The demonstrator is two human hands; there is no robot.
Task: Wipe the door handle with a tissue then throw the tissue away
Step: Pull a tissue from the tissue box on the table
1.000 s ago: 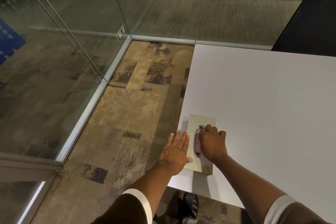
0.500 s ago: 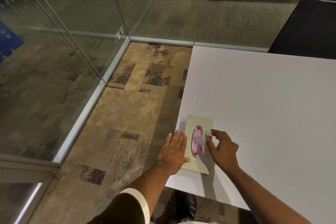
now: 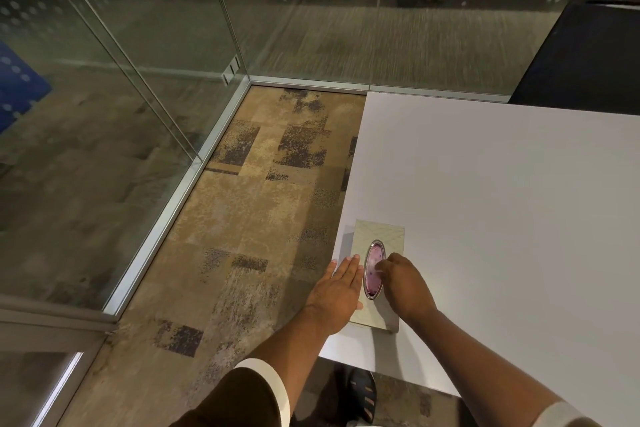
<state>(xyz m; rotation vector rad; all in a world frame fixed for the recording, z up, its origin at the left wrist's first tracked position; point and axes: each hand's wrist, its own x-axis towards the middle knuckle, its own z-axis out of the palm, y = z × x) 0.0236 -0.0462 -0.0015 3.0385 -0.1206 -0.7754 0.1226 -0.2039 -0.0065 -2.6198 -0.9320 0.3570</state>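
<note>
still at the first step: fetching a tissue, with no wiping begun and no door handle or bin anywhere in view. one tissue box (image 3: 377, 274) lying flat near the left edge of the white counter (image 3: 502, 218), with one oval opening (image 3: 374, 269) in its top showing pinkish tissue inside. left hand (image 3: 341, 291) spread flat and released, palm down on the left side of the box, apparently pinning it in place. right hand (image 3: 403, 286) curled over the right side of the opening, fingertips (image 3: 379, 267) bunched at the tissue, seemingly pinching it, though the blur there leaves it hard to say whether any tissue is truly grasped.

next move, by judgement: a clean upward pull with the right hand while the left keeps the box down, so a single sheet comes free without lifting the box; then a turn toward the door, probably somewhere in the glass partitions (image 3: 138, 80) to the left.

counted: two hands, one box, one opening, one counter, one dark chair (image 3: 588, 55) at the far right, one sandalled foot (image 3: 362, 393) below the counter edge on patterned carpet (image 3: 242, 218).
</note>
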